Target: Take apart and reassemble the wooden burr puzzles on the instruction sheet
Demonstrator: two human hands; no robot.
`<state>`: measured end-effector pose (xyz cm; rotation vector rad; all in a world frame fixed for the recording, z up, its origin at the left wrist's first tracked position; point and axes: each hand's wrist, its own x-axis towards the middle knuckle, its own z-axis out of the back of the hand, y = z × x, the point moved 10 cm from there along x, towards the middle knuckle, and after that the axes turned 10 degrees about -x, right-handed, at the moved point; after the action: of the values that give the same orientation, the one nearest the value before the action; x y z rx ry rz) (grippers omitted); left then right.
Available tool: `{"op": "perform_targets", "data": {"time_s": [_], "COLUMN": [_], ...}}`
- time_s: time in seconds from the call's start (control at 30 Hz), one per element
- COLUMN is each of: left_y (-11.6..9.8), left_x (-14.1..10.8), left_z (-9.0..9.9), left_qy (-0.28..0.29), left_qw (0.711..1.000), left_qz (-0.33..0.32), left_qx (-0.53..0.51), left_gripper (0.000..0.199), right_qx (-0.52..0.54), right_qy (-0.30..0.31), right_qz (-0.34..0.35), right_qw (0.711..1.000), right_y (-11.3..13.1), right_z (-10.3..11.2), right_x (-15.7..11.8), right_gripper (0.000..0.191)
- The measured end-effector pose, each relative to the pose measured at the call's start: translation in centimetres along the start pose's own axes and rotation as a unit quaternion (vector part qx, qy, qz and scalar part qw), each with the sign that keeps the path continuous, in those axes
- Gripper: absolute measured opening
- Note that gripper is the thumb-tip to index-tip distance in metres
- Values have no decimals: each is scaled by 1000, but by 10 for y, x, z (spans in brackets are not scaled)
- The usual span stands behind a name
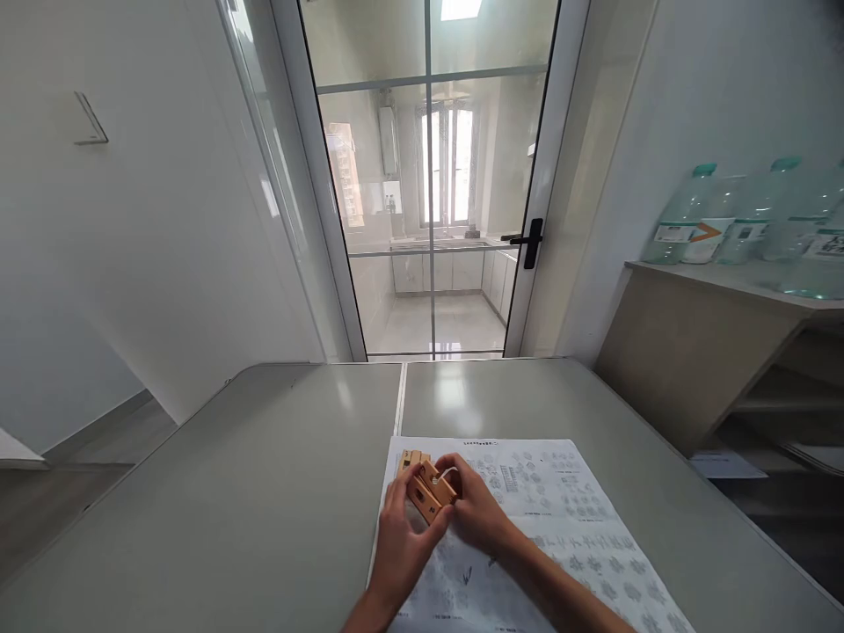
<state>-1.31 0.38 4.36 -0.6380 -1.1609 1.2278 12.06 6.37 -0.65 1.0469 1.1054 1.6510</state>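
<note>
Two light wooden pieces with cut-outs are held together between my hands, above a large printed sheet (547, 492). My left hand (403, 536) grips the lower wooden piece (423, 499) from the left, with fingers and thumb around its ends. My right hand (476, 503) closes on the upper wooden piece (436, 482) from the right, its fingers curled. Just behind my left fingertips, more wooden pieces (412, 458) lie at the sheet's upper left corner. The sheet shows rows of small diagrams.
The grey-green table (264, 492) has a pale seam down its middle. Behind its far edge stands a glass door with a black handle (531, 243). At the right, a shelf unit (705, 352) holds several clear bottles (686, 215) with green caps.
</note>
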Motion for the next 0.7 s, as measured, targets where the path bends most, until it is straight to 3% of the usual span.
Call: {"op": "perform_targets", "data": {"time_s": [0.1,0.2,0.47,0.7], "left_y": [-10,-18,-22,-11], "left_x": [-21,-37,-59,-64], "left_z": [-17,-29,-29,-26], "left_qy": [46,95,138,166], "left_qw": [999,995,986,979], "left_qz": [-10,-22,-89,-97], "left_qx": [-2,-6,42,65], "left_gripper": [65,65,78,84], "right_qx": [97,130,-47,-132], "right_qy": [-14,-26,-37,-42], "right_qz": [-42,-63,-26,-3], "right_qw": [994,989,998,990], "right_y": [-7,-8,1,16], "right_z": [7,17,30,23], "right_x": [-5,-12,-49,-85], "right_gripper": [29,32,25,13]}}
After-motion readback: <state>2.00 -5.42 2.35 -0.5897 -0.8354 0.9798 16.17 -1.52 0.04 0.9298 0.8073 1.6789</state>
